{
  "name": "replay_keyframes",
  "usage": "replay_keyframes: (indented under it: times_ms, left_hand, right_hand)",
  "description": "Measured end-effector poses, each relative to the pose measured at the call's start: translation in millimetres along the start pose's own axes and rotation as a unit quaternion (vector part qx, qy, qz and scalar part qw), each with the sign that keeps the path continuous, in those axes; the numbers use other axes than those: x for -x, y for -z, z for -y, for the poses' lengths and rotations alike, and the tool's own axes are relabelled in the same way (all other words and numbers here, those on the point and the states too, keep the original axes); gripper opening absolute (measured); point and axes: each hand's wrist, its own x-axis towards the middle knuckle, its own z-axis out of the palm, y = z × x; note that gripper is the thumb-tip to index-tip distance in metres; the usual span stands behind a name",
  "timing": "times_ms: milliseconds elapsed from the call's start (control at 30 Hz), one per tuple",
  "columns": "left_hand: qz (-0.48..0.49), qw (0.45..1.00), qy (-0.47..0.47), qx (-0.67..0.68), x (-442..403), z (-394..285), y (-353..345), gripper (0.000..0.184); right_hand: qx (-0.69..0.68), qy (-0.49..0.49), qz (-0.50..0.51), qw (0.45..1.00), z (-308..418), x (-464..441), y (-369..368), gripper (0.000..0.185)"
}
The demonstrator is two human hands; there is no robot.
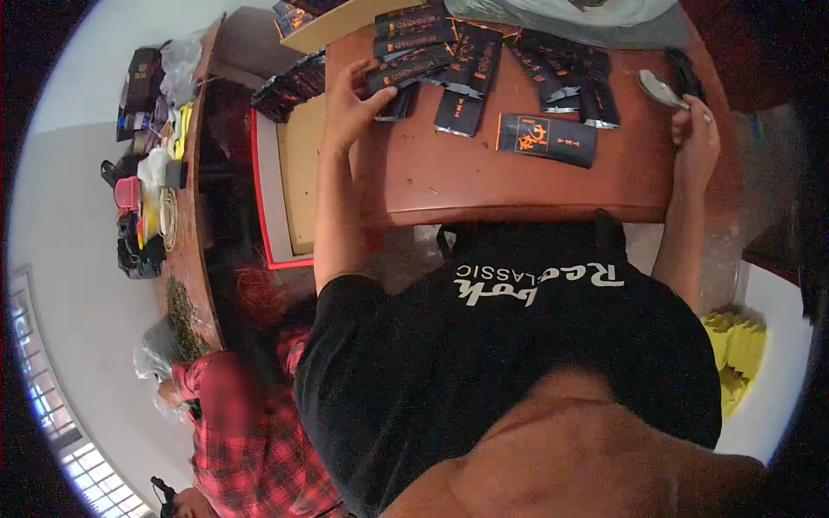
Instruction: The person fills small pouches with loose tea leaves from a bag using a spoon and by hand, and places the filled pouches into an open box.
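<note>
My left hand [352,108] has its thumb and fingers closed around the left end of a black packet [413,69], at the left side of a pile. My right hand [698,136] grips the handle of a metal spoon [660,88], its bowl pointing up and left. More black packets with orange print [471,60] lie overlapped in the middle, and another group [557,73] sits to the right. One packet with a large orange emblem [547,140] lies flat nearer to me on the reddish-brown table [432,186].
A red-edged box [269,194] stands left of the table, with black packets [289,86] at its far end. A clear plastic bag [579,22] lies at the back; a black object [685,73] is beside the spoon. A person in a plaid shirt [250,440] is at a side table [194,198].
</note>
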Motion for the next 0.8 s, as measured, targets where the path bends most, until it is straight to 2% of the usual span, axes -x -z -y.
replay_keyframes:
  times_ms: [100, 200, 233, 333, 467, 500, 633, 733, 767, 800]
  left_hand:
    - [-0.03, 0.998, 0.037, 0.05, 5.2, -18.9, -0.9, 0.071]
    - [-0.074, 0.986, -0.106, -0.104, 1.3, -14.7, 11.6, 0.066]
    - [-0.065, 0.994, -0.038, -0.078, 4.0, -18.3, 14.8, 0.065]
    - [-0.045, 0.986, -0.111, 0.112, 19.2, -51.3, 23.2, 0.068]
    - [-0.055, 0.982, -0.149, 0.106, 44.0, -82.7, 34.2, 0.06]
    - [-0.053, 0.979, -0.177, 0.081, 47.0, -84.6, 35.5, 0.059]
    - [0.02, 0.997, -0.072, 0.021, 73.3, -108.1, 34.8, 0.059]
    - [0.033, 0.972, -0.138, -0.186, 80.5, -116.0, 29.1, 0.06]
    - [0.022, 0.954, -0.183, -0.236, 80.4, -115.0, 25.0, 0.061]
    - [0.022, 0.953, -0.185, -0.239, 81.7, -113.7, 20.8, 0.061]
  right_hand:
    - [-0.014, -0.004, 0.006, 1.0, 0.8, 1.0, 1.6, 0.027]
    - [-0.04, -0.017, 0.008, 0.999, -1.5, -0.3, 3.0, 0.026]
    - [-0.051, -0.024, 0.009, 0.998, -8.0, -0.9, 1.8, 0.026]
    - [-0.074, -0.011, 0.009, 0.997, -5.0, 2.8, -0.2, 0.026]
    - [-0.119, -0.001, 0.035, 0.992, -12.0, 1.6, 4.0, 0.027]
    - [-0.128, 0.002, 0.041, 0.991, -12.7, 1.9, 4.5, 0.027]
    - [-0.137, -0.013, 0.051, 0.989, -19.5, -0.7, 7.3, 0.027]
    - [-0.147, 0.017, 0.057, 0.987, -17.2, 3.1, 5.7, 0.027]
    - [-0.153, 0.015, 0.059, 0.986, -17.8, 3.1, 5.9, 0.027]
    - [-0.158, 0.013, 0.06, 0.986, -18.4, 1.9, 6.0, 0.027]
